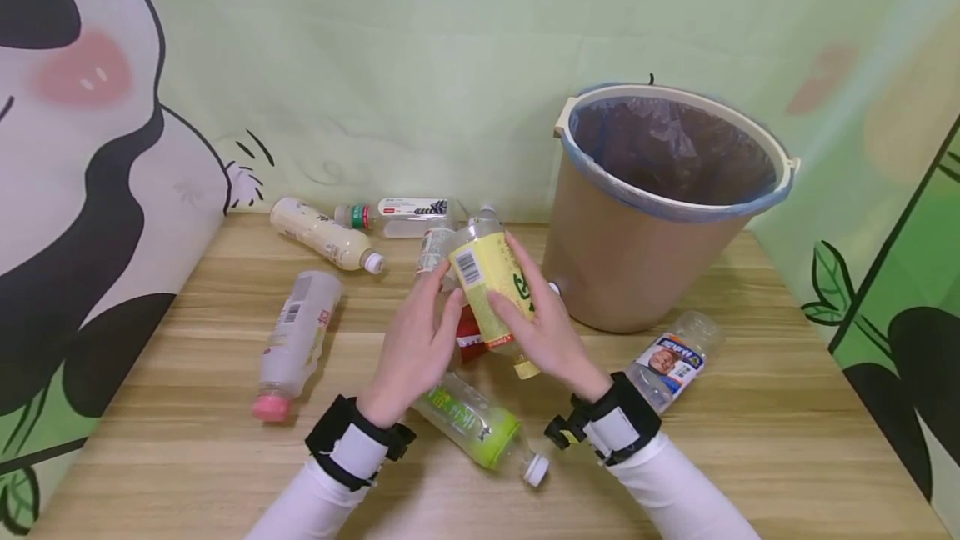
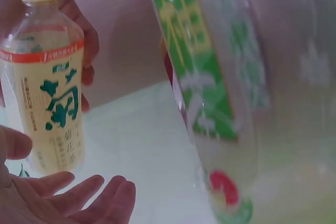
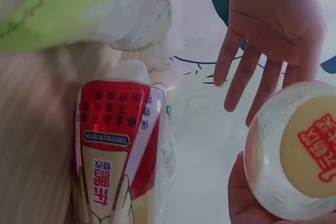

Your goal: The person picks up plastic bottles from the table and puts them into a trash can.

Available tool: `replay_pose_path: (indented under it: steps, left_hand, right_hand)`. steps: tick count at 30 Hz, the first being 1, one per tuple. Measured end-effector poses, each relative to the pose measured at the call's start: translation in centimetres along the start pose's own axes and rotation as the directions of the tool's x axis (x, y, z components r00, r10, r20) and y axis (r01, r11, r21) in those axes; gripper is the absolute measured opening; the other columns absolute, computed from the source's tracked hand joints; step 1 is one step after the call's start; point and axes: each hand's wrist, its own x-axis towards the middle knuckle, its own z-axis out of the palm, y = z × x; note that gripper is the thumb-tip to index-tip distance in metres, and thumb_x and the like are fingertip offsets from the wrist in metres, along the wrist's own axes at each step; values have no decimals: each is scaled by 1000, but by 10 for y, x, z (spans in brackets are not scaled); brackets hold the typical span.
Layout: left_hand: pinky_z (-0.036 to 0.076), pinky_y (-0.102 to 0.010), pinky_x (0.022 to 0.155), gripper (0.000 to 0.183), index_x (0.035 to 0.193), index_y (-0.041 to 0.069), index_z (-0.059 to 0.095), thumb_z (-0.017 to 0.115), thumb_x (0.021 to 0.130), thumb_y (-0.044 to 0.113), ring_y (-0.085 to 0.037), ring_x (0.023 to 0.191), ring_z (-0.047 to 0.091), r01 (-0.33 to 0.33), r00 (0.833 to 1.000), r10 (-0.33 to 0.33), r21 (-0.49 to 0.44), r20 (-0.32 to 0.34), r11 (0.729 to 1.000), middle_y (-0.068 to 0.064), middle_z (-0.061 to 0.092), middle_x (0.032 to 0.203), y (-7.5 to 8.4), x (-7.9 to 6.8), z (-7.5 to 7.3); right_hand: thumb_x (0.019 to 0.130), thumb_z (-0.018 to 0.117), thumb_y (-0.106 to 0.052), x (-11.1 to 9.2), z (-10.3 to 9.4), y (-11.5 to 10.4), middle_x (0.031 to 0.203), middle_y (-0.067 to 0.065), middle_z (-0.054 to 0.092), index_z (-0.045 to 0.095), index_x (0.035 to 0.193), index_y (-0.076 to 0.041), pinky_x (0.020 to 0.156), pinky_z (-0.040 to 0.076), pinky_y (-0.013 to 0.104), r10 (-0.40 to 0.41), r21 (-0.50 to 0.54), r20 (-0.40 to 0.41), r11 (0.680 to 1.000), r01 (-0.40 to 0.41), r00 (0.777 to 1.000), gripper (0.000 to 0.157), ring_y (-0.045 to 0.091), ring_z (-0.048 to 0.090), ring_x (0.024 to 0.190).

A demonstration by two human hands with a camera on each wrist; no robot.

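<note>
In the head view a tea bottle (image 1: pixel 487 282) with a yellow label is tilted above the table, its yellow cap toward the person. My right hand (image 1: pixel 547 336) grips it from the right, thumb across the label. My left hand (image 1: pixel 412 344) is at its left side; the left wrist view shows that hand's fingers (image 2: pixel 79 195) held straight beside the bottle's base. Below the hands lies a bottle with a green label (image 1: pixel 472 419) and white cap. A red-labelled bottle (image 3: pixel 118 150) lies partly hidden under the tea bottle in the head view.
A brown bin (image 1: pixel 622 265) with a bag liner stands back right. Near its base lies a clear blue-labelled bottle (image 1: pixel 675 361). Leftward lie a pink-capped bottle (image 1: pixel 296 340), a cream bottle (image 1: pixel 318 232) and a clear white-labelled bottle (image 1: pixel 412 208). A printed curtain hangs behind.
</note>
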Motion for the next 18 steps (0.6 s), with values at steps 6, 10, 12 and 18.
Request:
replay_pose_path:
  steps: [6,10,12,18]
  left_hand:
    - [35,-48,107,49,144,5,36,44,100,24,-28,131,39,-95,993,102,127,-51,987,-15,42,144,-3,4,-4]
    - [37,-50,104,49,144,5,36,45,98,23,-31,129,42,-103,992,115,193,-56,976,-17,44,142,-4,6,-7]
    - [38,-50,103,50,144,6,37,46,98,23,-33,127,43,-106,991,122,227,-56,968,-17,44,142,-5,8,-9]
    - [42,-53,97,50,140,5,42,50,95,23,-38,120,47,-142,981,179,343,-79,928,-21,46,138,-8,12,-11]
  right_hand:
    - [91,52,0,3,-6,-3,137,26,43,20,149,1,65,53,35,-52,-70,-19,996,50,998,66,29,58,85]
    - [91,54,-5,7,-11,0,148,21,33,22,149,-2,67,50,36,-54,-110,-29,993,51,998,67,29,55,88]
    - [92,55,-11,10,-15,6,147,17,35,22,150,-8,66,50,36,-37,-138,-32,990,32,999,68,27,53,89]
    - [91,58,-27,22,-28,17,128,9,48,25,151,-22,64,49,34,-40,-273,-43,962,27,998,68,21,51,88]
